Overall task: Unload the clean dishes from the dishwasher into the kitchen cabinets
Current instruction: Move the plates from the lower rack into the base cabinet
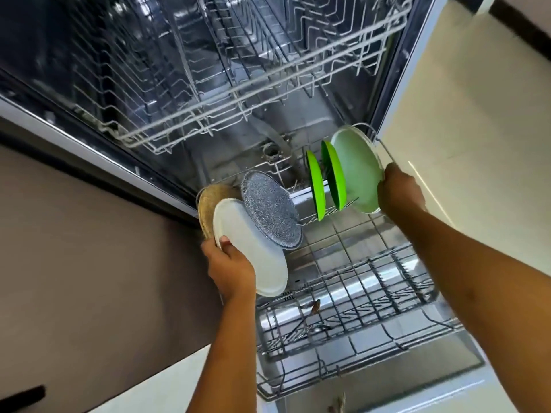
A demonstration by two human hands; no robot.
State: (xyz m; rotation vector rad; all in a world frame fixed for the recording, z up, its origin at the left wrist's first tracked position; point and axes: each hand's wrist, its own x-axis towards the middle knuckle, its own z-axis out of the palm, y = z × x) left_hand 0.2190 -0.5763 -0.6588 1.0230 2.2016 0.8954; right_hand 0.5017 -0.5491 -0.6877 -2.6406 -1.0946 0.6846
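1. Tan plate [206, 204]: it stands on edge at the left rear corner of the lower rack [372, 296], partly hidden by the white plate [253, 251].
2. Your left hand [231, 271] grips the white plate at its lower-left rim, thumb on the face and fingers curled behind. The plate is tilted. I cannot tell whether your fingers also touch the tan plate.
3. Grey speckled plate [269, 208]: on edge, just right of the white plate, and their rims overlap in view.
4. Cutlery [310, 318]: it lies in the near part of the rack, blurred.
5. Two bright green plates [316, 186]: upright between the tines, right of centre.
6. Pale green plate [354, 171]: upright, just beside them, at the rack's right rear end.
7. Your right hand [401, 190] is closed round the pale green plate's right rim, fingers wrapped over the edge.
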